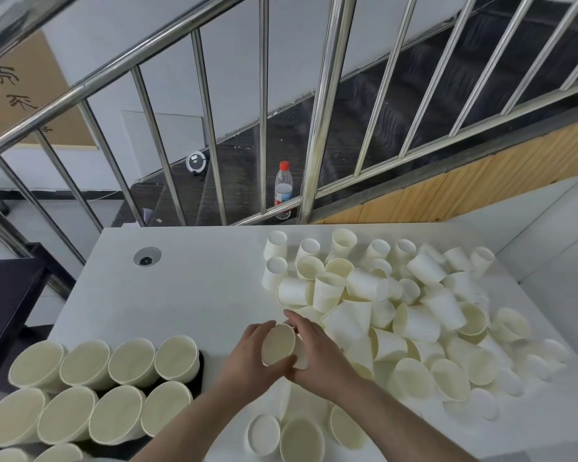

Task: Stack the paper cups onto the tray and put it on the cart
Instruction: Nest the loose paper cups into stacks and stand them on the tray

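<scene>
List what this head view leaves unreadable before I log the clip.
- Tray: only a dark edge shows; upright cups cover the rest, and the frame's bottom-left cuts it off.
- Cart: not in view.
- Cup held between the left hand and right hand: fingers hide whether more are nested beneath.
- Loose pile: overlapping cups prevent counting.
- Bottle label: too small.

Cream paper cups [397, 315] heaped loose at right, some upright, most tipped or lying on their sides. Upright cups [132, 361] packed in touching rows on a dark tray [199, 371] at lower left, mouths up. One cup [278, 343] held tilted, mouth toward the camera.
</scene>
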`<state>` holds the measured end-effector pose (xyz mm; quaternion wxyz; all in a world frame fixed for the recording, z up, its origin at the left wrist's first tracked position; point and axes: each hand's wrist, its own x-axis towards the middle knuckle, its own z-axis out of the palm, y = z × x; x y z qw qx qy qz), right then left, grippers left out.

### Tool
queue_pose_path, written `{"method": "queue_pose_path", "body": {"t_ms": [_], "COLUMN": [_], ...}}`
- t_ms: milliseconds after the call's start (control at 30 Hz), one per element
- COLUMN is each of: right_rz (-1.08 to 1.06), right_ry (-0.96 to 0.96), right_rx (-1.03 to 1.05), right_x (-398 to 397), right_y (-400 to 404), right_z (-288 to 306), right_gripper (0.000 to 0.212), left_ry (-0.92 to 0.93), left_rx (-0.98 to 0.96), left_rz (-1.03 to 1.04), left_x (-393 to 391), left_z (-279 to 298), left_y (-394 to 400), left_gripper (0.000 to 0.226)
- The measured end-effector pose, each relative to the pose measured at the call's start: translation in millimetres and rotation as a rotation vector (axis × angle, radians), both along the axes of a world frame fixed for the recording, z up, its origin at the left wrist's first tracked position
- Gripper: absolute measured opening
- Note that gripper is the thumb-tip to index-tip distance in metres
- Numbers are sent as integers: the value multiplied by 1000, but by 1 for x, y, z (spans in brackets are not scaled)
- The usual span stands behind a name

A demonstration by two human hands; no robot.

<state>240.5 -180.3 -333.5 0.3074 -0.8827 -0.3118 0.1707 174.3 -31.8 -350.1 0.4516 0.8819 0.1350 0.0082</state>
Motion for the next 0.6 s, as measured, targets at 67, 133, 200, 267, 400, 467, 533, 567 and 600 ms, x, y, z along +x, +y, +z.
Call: {"method": "queue_pose_path", "body": {"t_ms": [67, 133, 200, 267, 400, 467, 533, 567, 600], "right_rz": [10, 32, 12, -87, -304, -343, -358, -365, -366], "right_ry": [-10, -49, -122, -213, -258, -219, -197, -189, -185], "right_rx": [0, -25, -86, -140, -294, -362, -403, -426, -443], "right_x": [1, 5, 11, 20, 38, 44, 49, 50, 52], "right_y": [-2, -6, -15, -26, -39, -40, -38, -38, -36], "right_z": [-1, -1, 0, -1, -4, -6, -11, -12, -14], "right_gripper": [85, 84, 79, 73, 80, 84, 86, 86, 86], "left_ry": [13, 15, 30, 58, 87, 95, 100, 102, 100], "left_rx": [13, 27, 64, 118, 168, 178, 185, 188, 190], "left_rz": [37, 87, 110, 112, 88, 75, 61, 52, 47], "left_x": [3, 4, 5, 6, 6, 6, 6, 5, 5], "left_z": [-1, -2, -2, -2, -3, -3, -2, -1, -1], "left_y": [0, 3, 7, 12, 15, 14, 14, 13, 14], "left_gripper": [73, 72, 72, 71, 72, 72, 73, 73, 73]}}
